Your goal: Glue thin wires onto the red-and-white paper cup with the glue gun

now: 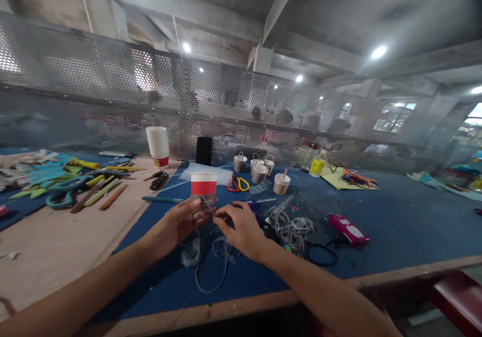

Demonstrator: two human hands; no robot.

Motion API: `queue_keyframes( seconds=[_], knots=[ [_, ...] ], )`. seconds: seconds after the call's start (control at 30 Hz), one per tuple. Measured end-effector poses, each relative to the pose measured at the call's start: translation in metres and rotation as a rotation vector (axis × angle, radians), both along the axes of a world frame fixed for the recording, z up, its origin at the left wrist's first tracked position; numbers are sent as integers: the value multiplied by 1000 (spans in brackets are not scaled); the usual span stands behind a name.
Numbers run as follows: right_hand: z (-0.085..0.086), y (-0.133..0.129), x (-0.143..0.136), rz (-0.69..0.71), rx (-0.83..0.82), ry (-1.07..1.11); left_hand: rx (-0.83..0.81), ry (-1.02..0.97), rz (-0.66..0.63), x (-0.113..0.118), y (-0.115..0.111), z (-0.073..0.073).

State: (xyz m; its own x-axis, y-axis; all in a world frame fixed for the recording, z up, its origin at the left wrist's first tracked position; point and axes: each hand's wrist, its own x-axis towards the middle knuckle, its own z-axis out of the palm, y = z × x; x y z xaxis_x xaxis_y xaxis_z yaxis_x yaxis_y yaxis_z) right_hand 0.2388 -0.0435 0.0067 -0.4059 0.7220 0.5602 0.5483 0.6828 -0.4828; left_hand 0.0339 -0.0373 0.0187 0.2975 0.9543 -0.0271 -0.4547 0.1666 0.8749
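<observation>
Paper cup (204, 186), red-banded, held above the blue mat (395, 226).

Your left hand (184, 222) grasps the cup by its lower end, fingers curled round it; your right hand (241, 226) pinches a thin grey cord (211, 271) just beside the cup's base, the rest of the cord trailing down in a loop toward the table edge. Keep the cup steady and upright, and hold the cord taut close to your pinch so it cannot slip. Nearby: a tangle of cord (291, 226) to the right, red-and-yellow scissors (237, 183) behind, small finished cups (259, 172) beyond, a stack of cups (158, 146) at the back left.
</observation>
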Motion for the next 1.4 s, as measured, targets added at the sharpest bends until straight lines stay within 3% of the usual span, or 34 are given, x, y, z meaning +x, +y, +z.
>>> queue_keyframes(
  seconds=[0.27,0.4,0.63,0.77,0.87,1.13,1.2,1.3,1.4],
  knots=[
    [-6,2,1,34,78,-144,-47,-25,-26,-2,-2,6],
    [3,0,3,30,93,-175,-67,-56,-9,-5,-2,5],
    [33,20,47,-391,-41,-399,-78,-18,14,-8,-6,9],
    [27,35,73,-518,-234,-637,-93,37,21,-7,-9,11],
    [17,41,79,-532,-354,-666,-76,65,11,-7,-9,10],
    [5,47,81,-519,-421,-423,-43,83,-8,-5,-6,11],
    [4,49,84,-476,-480,-212,-39,81,-7,-5,-5,10],
    [6,52,84,-287,-623,263,-37,76,19,-5,-4,8],
    [12,48,80,-107,-608,586,-46,72,58,-5,-3,6]
  ],
)
